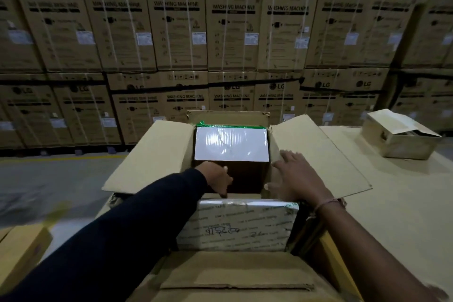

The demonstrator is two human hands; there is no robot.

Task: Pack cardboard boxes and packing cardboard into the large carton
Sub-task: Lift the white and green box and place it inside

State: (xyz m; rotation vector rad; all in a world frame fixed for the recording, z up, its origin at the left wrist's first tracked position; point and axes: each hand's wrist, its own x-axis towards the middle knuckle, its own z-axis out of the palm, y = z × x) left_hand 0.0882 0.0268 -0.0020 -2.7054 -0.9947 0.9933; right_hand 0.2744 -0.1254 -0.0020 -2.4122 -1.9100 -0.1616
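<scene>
The large carton stands open in front of me, all of its flaps folded outward. Inside at the far end sits a box with a glossy white top and green tape along its far edge. Nearest me lies a box wrapped in printed tape with handwriting on it. A dark gap lies between these two boxes. My left hand reaches into that gap with its fingers pointing down. My right hand lies flat with spread fingers on the carton's right wall and flap. Neither hand holds anything that I can see.
A small open cardboard box sits on the cardboard-covered surface at the right. Another carton's corner shows at the lower left. A wall of stacked washing machine cartons fills the background beyond the grey floor.
</scene>
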